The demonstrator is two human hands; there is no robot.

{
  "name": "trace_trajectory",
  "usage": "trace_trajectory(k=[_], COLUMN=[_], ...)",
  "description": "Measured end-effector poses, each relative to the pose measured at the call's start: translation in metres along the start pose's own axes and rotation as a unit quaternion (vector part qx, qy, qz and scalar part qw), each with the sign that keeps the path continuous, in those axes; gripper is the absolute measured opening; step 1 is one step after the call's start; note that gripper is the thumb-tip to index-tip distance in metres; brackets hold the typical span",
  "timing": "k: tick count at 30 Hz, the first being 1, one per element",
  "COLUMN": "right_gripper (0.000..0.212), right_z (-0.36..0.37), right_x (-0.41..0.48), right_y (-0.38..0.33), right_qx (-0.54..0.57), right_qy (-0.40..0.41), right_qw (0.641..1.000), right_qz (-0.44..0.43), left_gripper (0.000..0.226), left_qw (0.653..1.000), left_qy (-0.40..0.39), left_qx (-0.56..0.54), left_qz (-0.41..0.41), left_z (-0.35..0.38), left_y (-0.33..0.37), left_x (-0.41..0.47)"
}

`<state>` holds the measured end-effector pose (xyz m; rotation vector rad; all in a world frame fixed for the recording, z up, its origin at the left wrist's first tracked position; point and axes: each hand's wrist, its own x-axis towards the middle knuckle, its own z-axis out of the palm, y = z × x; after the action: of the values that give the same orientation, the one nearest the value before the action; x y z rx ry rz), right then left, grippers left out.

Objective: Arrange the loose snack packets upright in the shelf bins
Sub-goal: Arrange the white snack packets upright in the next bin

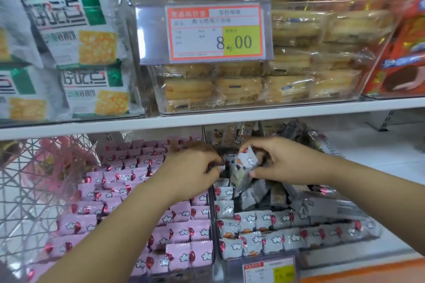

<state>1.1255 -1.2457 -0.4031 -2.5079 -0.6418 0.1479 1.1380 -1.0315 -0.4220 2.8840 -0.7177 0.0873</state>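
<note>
My right hand [282, 163] pinches a grey snack packet [245, 165] with a red balloon and white cloud print, held upright over the middle of the grey packets' bin [216, 218]. My left hand [195, 170] is closed at the top of the divider, its fingertips on the grey packets beside that one; what it grips is hidden. Upright rows of grey packets [276, 230] fill the bin's front. Loose grey packets [322, 204] lie tumbled behind them. Rows of pink packets [128, 204] stand in the left bin.
A white shelf edge [207, 119] runs just above my hands, carrying a clear bin of biscuit packs [253, 89], green-and-white cracker bags [76, 34] and red bags [404, 53]. A price tag [269, 271] sits at the bin front. A wire rack [34, 190] stands left.
</note>
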Motion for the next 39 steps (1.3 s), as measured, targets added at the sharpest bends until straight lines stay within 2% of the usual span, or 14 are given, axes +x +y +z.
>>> trace_trajectory(k=[5,11,16,21,25,29,33,37,39], right_gripper=[0.033,0.032,0.023,0.024,0.019,0.015,0.018,0.018,0.018], right_z=[-0.010,-0.013,-0.010,0.005,0.005,-0.002,0.001,-0.003,-0.006], right_x=[-0.029,-0.065,-0.078,-0.085,-0.103,-0.120,-0.129,-0.135,-0.137], right_y=[-0.002,-0.016,-0.032,-0.027,-0.019,-0.007,0.008,0.020,0.023], right_qx=[0.173,0.249,0.312,0.387,0.372,0.374,0.365,0.376,0.376], right_qy=[-0.011,0.011,0.145,0.304,0.378,0.382,0.371,0.379,0.386], right_qw=[0.984,0.967,0.938,0.869,0.847,0.844,0.851,0.842,0.840], right_qz=[0.029,0.046,0.047,0.055,0.044,0.045,0.068,0.072,0.068], left_gripper=[0.034,0.046,0.031,0.021,0.022,0.031,0.027,0.023,0.025], left_qw=[0.999,0.985,0.954,0.933,0.957,0.989,0.977,0.966,0.966], left_qy=[0.023,0.011,0.036,0.040,-0.015,-0.104,-0.200,-0.217,-0.213], left_qx=[-0.032,-0.156,-0.292,-0.354,-0.284,-0.088,0.060,0.141,0.143], left_qz=[0.025,0.071,0.056,0.055,0.049,0.049,0.038,0.018,0.008], left_z=[-0.005,-0.004,-0.007,0.000,0.002,0.007,0.023,0.036,0.037], left_y=[0.006,0.022,0.034,0.047,0.050,0.057,0.069,0.077,0.078], left_x=[-0.013,-0.029,-0.037,-0.037,-0.018,0.014,0.036,0.046,0.046])
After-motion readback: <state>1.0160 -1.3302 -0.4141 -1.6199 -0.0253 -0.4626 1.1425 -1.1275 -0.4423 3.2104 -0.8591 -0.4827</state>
